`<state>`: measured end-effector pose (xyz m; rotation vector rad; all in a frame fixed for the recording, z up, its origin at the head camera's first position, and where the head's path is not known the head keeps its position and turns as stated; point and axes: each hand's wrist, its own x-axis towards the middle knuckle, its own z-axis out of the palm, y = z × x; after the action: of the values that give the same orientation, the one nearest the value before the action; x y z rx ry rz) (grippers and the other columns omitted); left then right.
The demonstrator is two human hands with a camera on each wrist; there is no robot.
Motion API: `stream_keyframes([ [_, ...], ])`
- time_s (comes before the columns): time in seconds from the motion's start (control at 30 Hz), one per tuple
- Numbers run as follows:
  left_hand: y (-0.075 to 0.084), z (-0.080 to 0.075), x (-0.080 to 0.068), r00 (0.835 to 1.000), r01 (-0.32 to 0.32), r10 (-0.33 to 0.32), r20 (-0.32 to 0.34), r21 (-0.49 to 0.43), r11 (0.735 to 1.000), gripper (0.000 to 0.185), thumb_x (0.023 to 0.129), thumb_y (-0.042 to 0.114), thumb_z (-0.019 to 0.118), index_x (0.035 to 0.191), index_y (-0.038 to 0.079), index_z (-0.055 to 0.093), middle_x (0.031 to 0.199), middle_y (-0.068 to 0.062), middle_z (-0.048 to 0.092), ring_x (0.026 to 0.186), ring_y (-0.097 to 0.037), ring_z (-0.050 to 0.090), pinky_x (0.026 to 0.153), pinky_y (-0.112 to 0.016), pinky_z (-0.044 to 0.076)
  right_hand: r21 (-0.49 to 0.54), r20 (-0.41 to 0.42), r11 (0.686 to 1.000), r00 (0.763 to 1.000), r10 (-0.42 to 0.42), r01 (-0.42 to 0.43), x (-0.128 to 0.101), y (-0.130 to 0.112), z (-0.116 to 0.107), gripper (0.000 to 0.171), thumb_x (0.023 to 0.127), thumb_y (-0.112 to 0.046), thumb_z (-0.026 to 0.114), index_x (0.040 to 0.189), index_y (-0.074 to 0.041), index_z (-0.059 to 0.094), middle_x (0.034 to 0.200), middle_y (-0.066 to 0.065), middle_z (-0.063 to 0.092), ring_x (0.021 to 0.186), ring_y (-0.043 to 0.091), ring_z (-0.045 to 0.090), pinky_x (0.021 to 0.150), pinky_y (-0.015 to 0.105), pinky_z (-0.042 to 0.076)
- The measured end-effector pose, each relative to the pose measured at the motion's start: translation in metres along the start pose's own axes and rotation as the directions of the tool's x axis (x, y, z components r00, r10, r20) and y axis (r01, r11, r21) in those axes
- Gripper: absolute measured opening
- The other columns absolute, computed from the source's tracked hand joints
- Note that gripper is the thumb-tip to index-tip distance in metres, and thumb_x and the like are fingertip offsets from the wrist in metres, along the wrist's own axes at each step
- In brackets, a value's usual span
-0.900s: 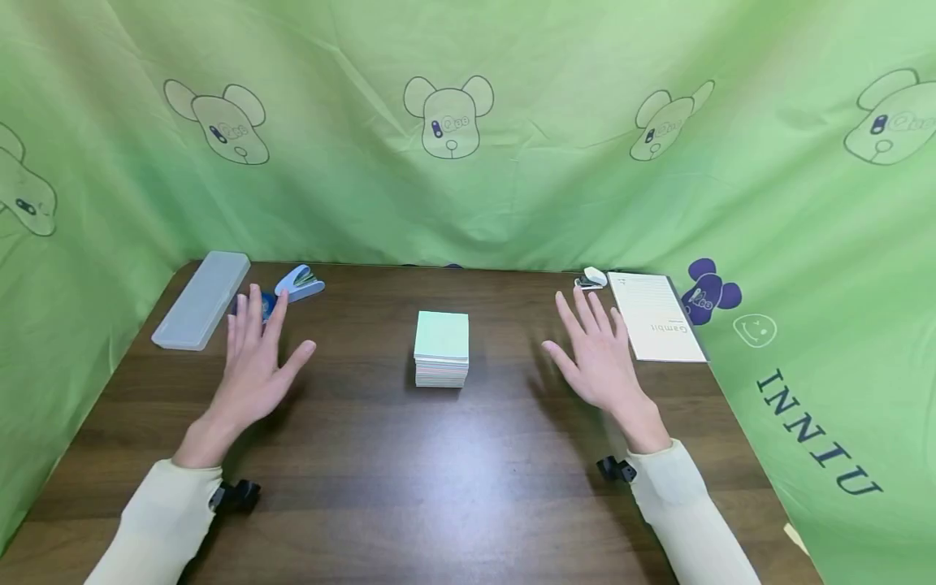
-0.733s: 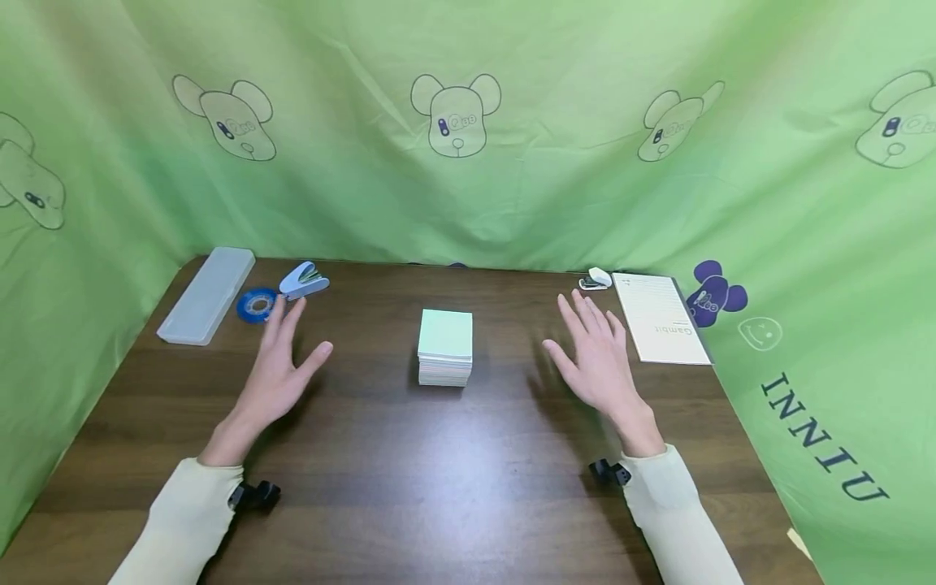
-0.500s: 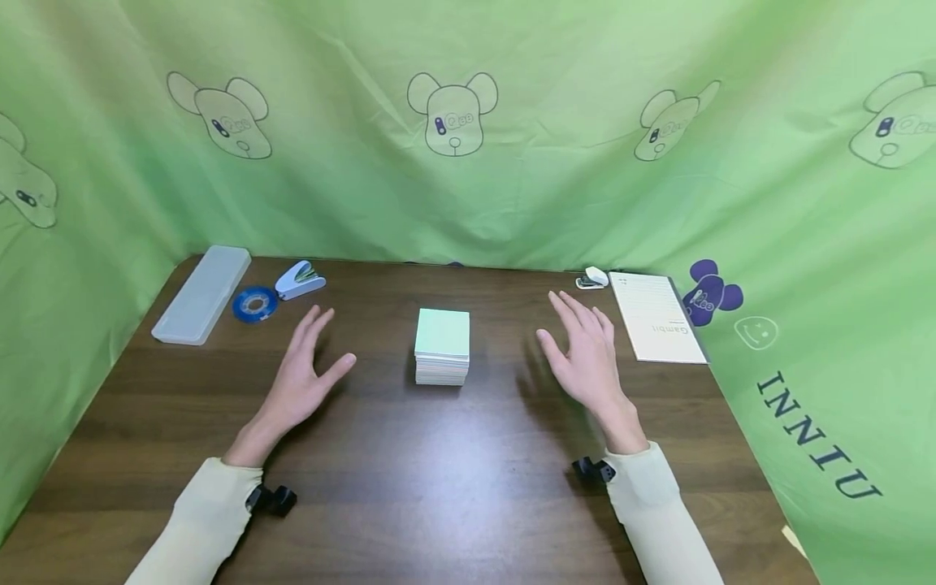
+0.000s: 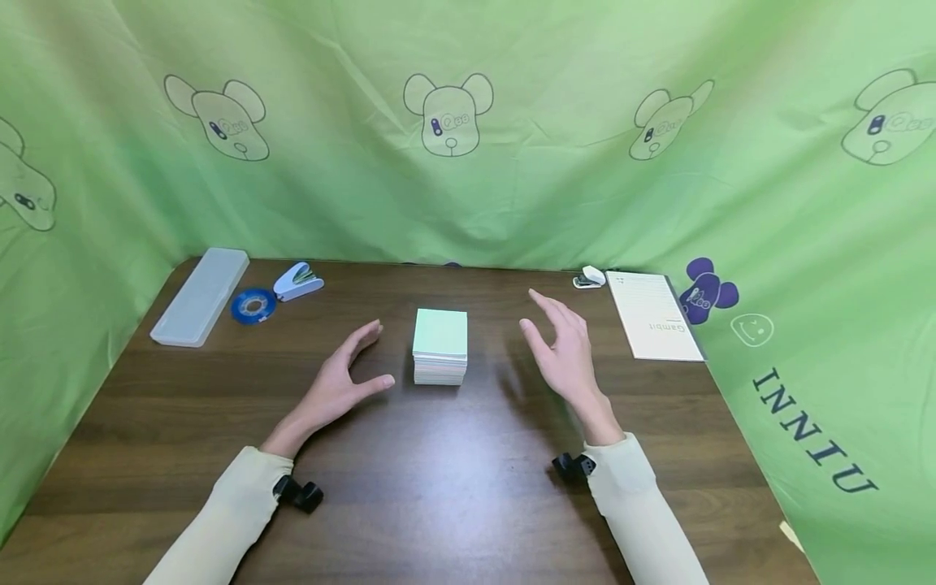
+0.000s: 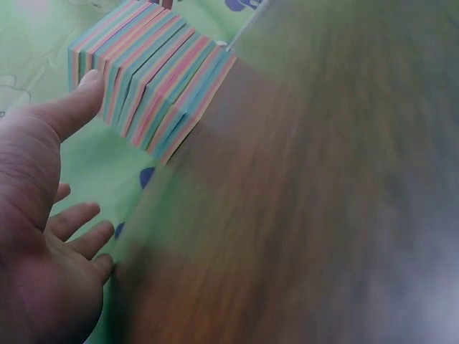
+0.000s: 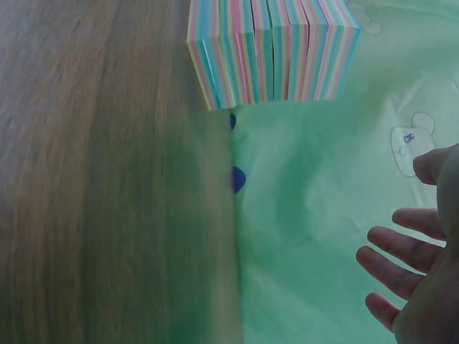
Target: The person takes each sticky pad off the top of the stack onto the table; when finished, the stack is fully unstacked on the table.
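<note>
Green bear-print cloth behind, dark wooden table point(image 4: 468, 487) below, square pastel paper-note block point(image 4: 440, 345) dead centre, left hand point(image 4: 340, 390) at nine o'clock, right hand point(image 4: 563, 353) at three, both spread wide, empty; probably light, loose-leaved, best squeezed by opposite sides.

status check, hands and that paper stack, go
Left hand open, just left of the note stack, no contact seen. Right hand open, off to its right, apart. Stack squared on table. Nothing between hands and stack.
</note>
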<state>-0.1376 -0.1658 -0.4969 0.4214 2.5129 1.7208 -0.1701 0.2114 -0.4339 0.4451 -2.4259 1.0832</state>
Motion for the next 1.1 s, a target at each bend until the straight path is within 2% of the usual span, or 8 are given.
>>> stream_keyframes([
  [0.1, -0.002, 0.006, 0.003, 1.0, -0.018, 0.018, 0.009, -0.004, 1.0, 0.097, 0.094, 0.017, 0.092, 0.173, 0.01, 0.035, 0.171, -0.013, 0.05, 0.164, -0.034, 0.037, 0.134, -0.064, 0.027, 0.046, 0.015, 0.999, 1.0, 0.024, -0.025, 0.001, -0.002, 0.003, 0.049, 0.105, -0.019, 0.072, 0.15, -0.001, 0.067, 0.145, 0.022, 0.07, 0.138, 0.044, 0.062, 0.121, 0.061, 0.039],
  [0.27, -0.001, 0.014, 0.008, 0.998, -0.044, 0.042, 0.042, 0.047, 0.998, 0.103, 0.086, 0.021, 0.099, 0.171, 0.01, 0.041, 0.164, -0.009, 0.058, 0.161, -0.033, 0.041, 0.134, -0.06, 0.028, 0.1, 0.033, 0.994, 0.999, 0.036, -0.039, 0.003, -0.009, 0.008, 0.047, 0.105, -0.019, 0.073, 0.15, -0.003, 0.068, 0.141, 0.02, 0.073, 0.137, 0.041, 0.064, 0.119, 0.062, 0.042],
  [0.37, -0.001, 0.018, 0.011, 0.998, -0.043, 0.037, 0.058, 0.107, 0.993, 0.103, 0.084, 0.026, 0.101, 0.169, 0.011, 0.044, 0.164, -0.011, 0.057, 0.163, -0.039, 0.037, 0.137, -0.061, 0.023, 0.119, 0.038, 0.992, 0.999, 0.03, -0.035, 0.005, -0.014, 0.01, 0.046, 0.105, -0.018, 0.073, 0.149, -0.005, 0.069, 0.137, 0.019, 0.074, 0.135, 0.04, 0.065, 0.117, 0.061, 0.044],
  [0.47, -0.001, 0.02, 0.012, 0.998, -0.027, 0.016, 0.062, 0.176, 0.984, 0.103, 0.082, 0.033, 0.101, 0.168, 0.013, 0.048, 0.168, -0.014, 0.053, 0.165, -0.048, 0.028, 0.136, -0.068, 0.02, 0.133, 0.042, 0.991, 0.999, 0.021, -0.026, 0.006, -0.017, 0.013, 0.045, 0.106, -0.017, 0.072, 0.149, -0.004, 0.069, 0.135, 0.019, 0.075, 0.134, 0.039, 0.066, 0.116, 0.062, 0.045],
  [0.57, 0.0, 0.022, 0.014, 0.998, -0.017, 0.004, 0.062, 0.211, 0.977, 0.103, 0.081, 0.038, 0.101, 0.167, 0.015, 0.049, 0.171, -0.015, 0.048, 0.166, -0.054, 0.022, 0.133, -0.073, 0.022, 0.145, 0.051, 0.989, 0.999, 0.015, -0.023, 0.007, -0.021, 0.016, 0.045, 0.106, -0.017, 0.072, 0.149, -0.004, 0.069, 0.135, 0.018, 0.075, 0.133, 0.039, 0.066, 0.117, 0.061, 0.045],
  [0.87, -0.002, 0.027, 0.019, 0.998, -0.061, 0.053, 0.036, 0.285, 0.957, 0.099, 0.077, 0.039, 0.104, 0.16, 0.009, 0.059, 0.168, -0.018, 0.049, 0.162, -0.057, 0.028, 0.132, -0.073, 0.026, 0.173, 0.125, 0.984, 0.992, 0.021, -0.042, 0.008, -0.029, 0.024, 0.044, 0.106, -0.02, 0.074, 0.148, -0.007, 0.071, 0.136, 0.015, 0.075, 0.131, 0.036, 0.067, 0.117, 0.06, 0.045],
  [0.97, -0.003, 0.029, 0.021, 0.997, -0.08, 0.072, 0.036, 0.315, 0.946, 0.097, 0.075, 0.038, 0.105, 0.156, 0.005, 0.062, 0.166, -0.019, 0.05, 0.162, -0.055, 0.031, 0.133, -0.07, 0.028, 0.187, 0.14, 0.981, 0.99, 0.019, -0.045, 0.008, -0.031, 0.026, 0.044, 0.104, -0.019, 0.077, 0.145, -0.006, 0.072, 0.138, 0.014, 0.075, 0.132, 0.035, 0.067, 0.117, 0.058, 0.047],
  [1.1, -0.003, 0.03, 0.023, 0.996, -0.087, 0.083, 0.026, 0.328, 0.941, 0.091, 0.075, 0.033, 0.105, 0.151, 0.003, 0.066, 0.166, -0.017, 0.051, 0.158, -0.047, 0.041, 0.128, -0.068, 0.037, 0.19, 0.151, 0.981, 0.988, 0.01, -0.039, 0.008, -0.033, 0.028, 0.043, 0.102, -0.017, 0.08, 0.143, -0.006, 0.074, 0.14, 0.013, 0.074, 0.134, 0.034, 0.067, 0.119, 0.056, 0.047],
])
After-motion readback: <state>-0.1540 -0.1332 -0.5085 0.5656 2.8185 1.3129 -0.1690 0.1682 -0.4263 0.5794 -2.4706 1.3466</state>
